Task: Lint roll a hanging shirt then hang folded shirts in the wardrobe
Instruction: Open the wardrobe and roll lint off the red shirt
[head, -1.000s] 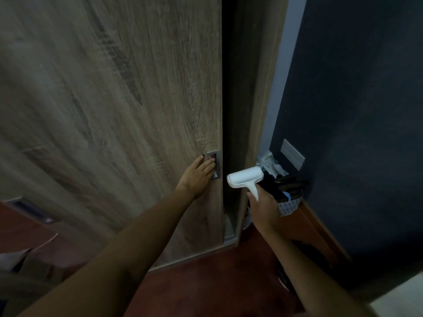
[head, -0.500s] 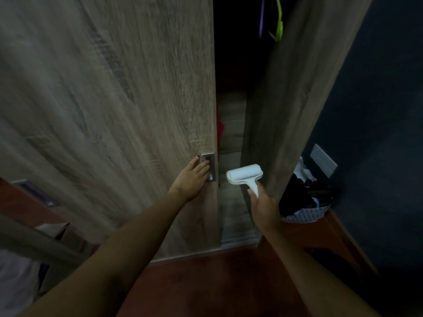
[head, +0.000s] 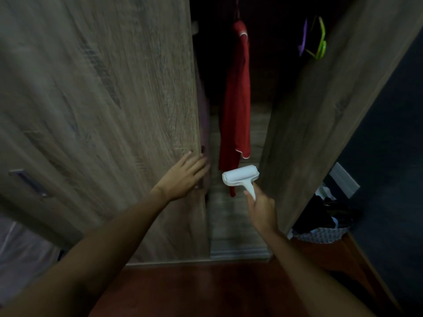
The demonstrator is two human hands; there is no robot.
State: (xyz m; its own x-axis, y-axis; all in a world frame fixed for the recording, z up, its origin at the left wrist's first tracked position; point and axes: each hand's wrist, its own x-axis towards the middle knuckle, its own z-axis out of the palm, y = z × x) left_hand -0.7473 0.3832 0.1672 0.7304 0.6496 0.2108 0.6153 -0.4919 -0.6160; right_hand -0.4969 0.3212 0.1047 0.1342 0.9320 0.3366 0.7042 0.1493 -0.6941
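Observation:
A red shirt hangs inside the dark wardrobe, showing through the gap beside the sliding wooden door. My left hand lies flat on that door's right edge, fingers curled around it. My right hand grips the handle of a white lint roller, whose head sits just below and in front of the shirt's hem. Empty purple and green hangers hang at the upper right inside.
The wardrobe's right side panel stands close beside my right hand. A patterned basket of dark clothes sits on a wooden bench by the dark blue wall. A second door handle shows at far left. The floor is reddish brown.
The door has slid left, widening the gap and baring the red shirt and hangers. My left hand moved from the metal handle to the door's edge. The roller stayed in my right hand.

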